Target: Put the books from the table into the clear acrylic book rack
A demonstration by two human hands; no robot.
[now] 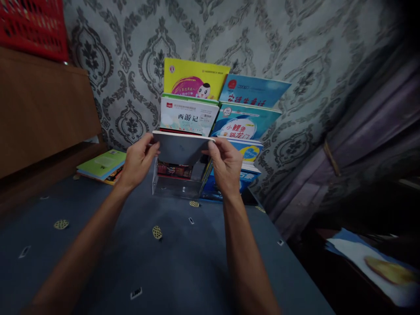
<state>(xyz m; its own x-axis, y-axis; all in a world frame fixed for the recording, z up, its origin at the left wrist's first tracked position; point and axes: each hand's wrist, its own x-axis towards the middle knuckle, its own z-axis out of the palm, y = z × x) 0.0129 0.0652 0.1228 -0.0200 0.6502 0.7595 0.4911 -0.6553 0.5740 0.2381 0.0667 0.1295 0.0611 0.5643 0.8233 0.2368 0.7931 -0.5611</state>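
Note:
Between my two hands is a dark grey book (182,148), its pale upper edge toward the wall. My left hand (139,159) pinches its left side and my right hand (225,164) grips the right side, thumb on the near face. Just below and behind it stands a clear tiered book rack (177,189). In the rack's left column are a white book (187,116) and a yellow book (197,76). The right column holds a blue book (252,89), a teal book (249,120) and more blue books (249,151). A dark red book (174,170) shows beneath the grey one.
The rack stands on a dark blue patterned tabletop (177,262) against a papered wall. Several books (101,165) lie stacked at the left, beside a brown wooden cabinet (46,109). Above it is a red basket (33,28). A purple curtain (315,153) hangs at the right.

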